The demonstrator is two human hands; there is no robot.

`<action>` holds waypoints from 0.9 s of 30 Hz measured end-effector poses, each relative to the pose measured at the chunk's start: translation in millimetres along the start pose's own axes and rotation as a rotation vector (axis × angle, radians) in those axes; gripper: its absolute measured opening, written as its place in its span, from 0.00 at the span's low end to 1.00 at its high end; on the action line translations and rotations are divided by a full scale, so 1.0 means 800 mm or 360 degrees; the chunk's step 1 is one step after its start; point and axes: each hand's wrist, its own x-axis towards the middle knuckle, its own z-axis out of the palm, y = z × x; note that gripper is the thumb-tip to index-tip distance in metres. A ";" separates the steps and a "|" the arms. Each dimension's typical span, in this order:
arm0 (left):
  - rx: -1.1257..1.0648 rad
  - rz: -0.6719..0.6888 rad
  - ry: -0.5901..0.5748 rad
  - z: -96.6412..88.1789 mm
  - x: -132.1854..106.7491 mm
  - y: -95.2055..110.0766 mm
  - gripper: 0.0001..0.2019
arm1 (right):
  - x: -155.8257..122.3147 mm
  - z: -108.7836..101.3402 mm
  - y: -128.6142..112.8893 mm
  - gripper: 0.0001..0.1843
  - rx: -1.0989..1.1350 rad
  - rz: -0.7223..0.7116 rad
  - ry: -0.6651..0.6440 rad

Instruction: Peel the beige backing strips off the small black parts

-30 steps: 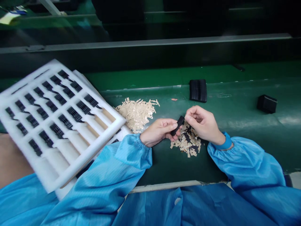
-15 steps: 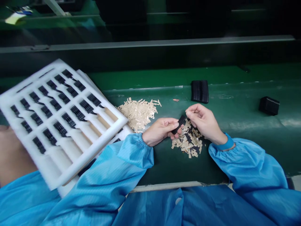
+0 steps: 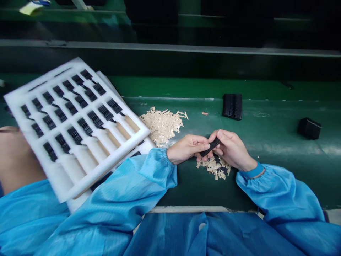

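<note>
A small black rectangular part (image 3: 210,147) is held between both hands above the work surface. My left hand (image 3: 188,147) pinches its lower left end between thumb and fingers. The fingers of my right hand (image 3: 234,147) close round its upper right end. Fine details of the part are too small to make out. Right below the hands lies a loose heap of tan and black flat pieces (image 3: 217,169). Farther left, beside my left wrist, is a larger pile of tan, shiny flat strips (image 3: 162,124).
A white foam tray (image 3: 128,140) with rows of black slotted parts rests at an angle on another tray at left. Two black blocks, one ribbed (image 3: 232,106) and one boxlike (image 3: 309,128), stand on the green surface (image 3: 277,153). Another person's arm (image 3: 18,160) shows at far left.
My right hand has come down and inward, from a pinch above the black part to a grip on its right end. The whole view has shifted slightly.
</note>
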 end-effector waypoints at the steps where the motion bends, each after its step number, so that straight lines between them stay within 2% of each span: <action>1: -0.0014 0.0011 0.0019 0.000 0.000 0.000 0.18 | -0.001 0.000 0.001 0.17 -0.0126 -0.0094 0.0040; 3: -0.0038 0.0038 0.0072 0.000 0.001 0.000 0.18 | -0.002 0.001 0.002 0.15 -0.0387 -0.0272 0.0077; 5: 0.0008 0.0079 0.0142 0.001 0.003 0.000 0.17 | -0.001 0.000 0.002 0.16 -0.0568 -0.0354 0.0088; 7: 0.0148 0.0153 0.0242 0.002 0.005 -0.002 0.15 | 0.002 -0.003 0.002 0.17 -0.0673 -0.0394 0.0171; 10: 0.0420 0.0252 0.0374 0.004 0.008 -0.005 0.13 | 0.009 -0.011 0.002 0.12 -0.0789 -0.0442 0.0340; 12: 0.0541 0.0270 0.0419 0.005 0.009 -0.008 0.13 | 0.011 -0.015 0.002 0.11 -0.0842 -0.0445 0.0364; 14: 0.0586 0.0259 0.0453 0.006 0.009 -0.010 0.12 | 0.012 -0.017 0.000 0.15 -0.0869 -0.0419 0.0359; 18: 0.0565 0.0239 0.0515 0.006 0.011 -0.014 0.10 | 0.012 -0.018 -0.007 0.17 -0.0784 -0.0243 0.0260; 21: 0.0469 0.0205 0.0536 0.005 0.015 -0.013 0.13 | 0.019 -0.019 -0.014 0.17 -0.0608 -0.0093 0.0225; 25: 0.0228 0.0145 0.0640 0.008 0.017 -0.008 0.15 | 0.033 -0.018 -0.020 0.15 -0.0173 -0.0245 0.0419; 27: 0.0226 0.0137 0.0639 0.010 0.017 -0.006 0.15 | 0.037 -0.020 -0.020 0.18 -0.0200 -0.0298 0.0404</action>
